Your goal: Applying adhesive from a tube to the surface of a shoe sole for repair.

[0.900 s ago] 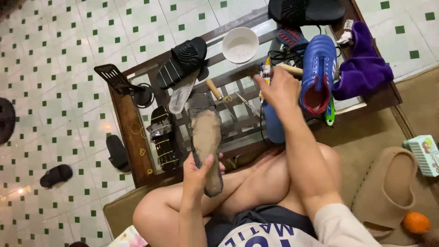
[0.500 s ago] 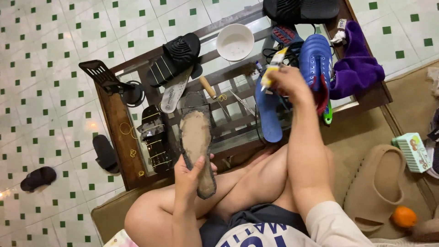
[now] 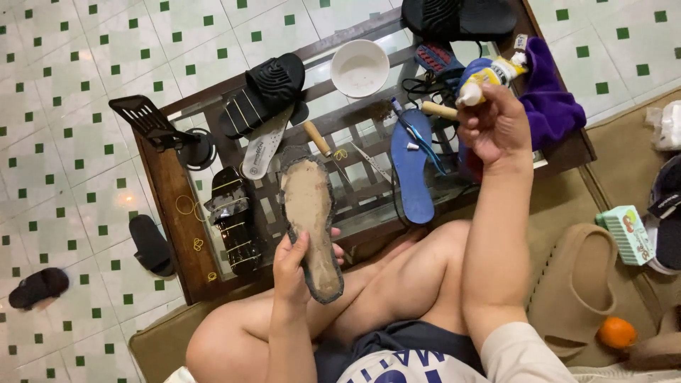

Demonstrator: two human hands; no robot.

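Hands both grip: left hand [image 3: 296, 266] holds a worn insole [image 3: 310, 216] over the worktop [image 3: 174, 213] edge, right hand [image 3: 496, 128] clasps a glue tube [image 3: 489, 74] at two o'clock. White bowl [image 3: 360, 67] at twelve looks empty; blue insole [image 3: 411, 167] lies between.

Tube: a small squeeze tube [image 3: 491, 73] with a yellow, blue and white label is gripped in the right hand [image 3: 496, 124], raised over the table's far right.
Box: a small rectangular carton [image 3: 628, 234], pale green with red and white print, is laid on the mat at the right edge.
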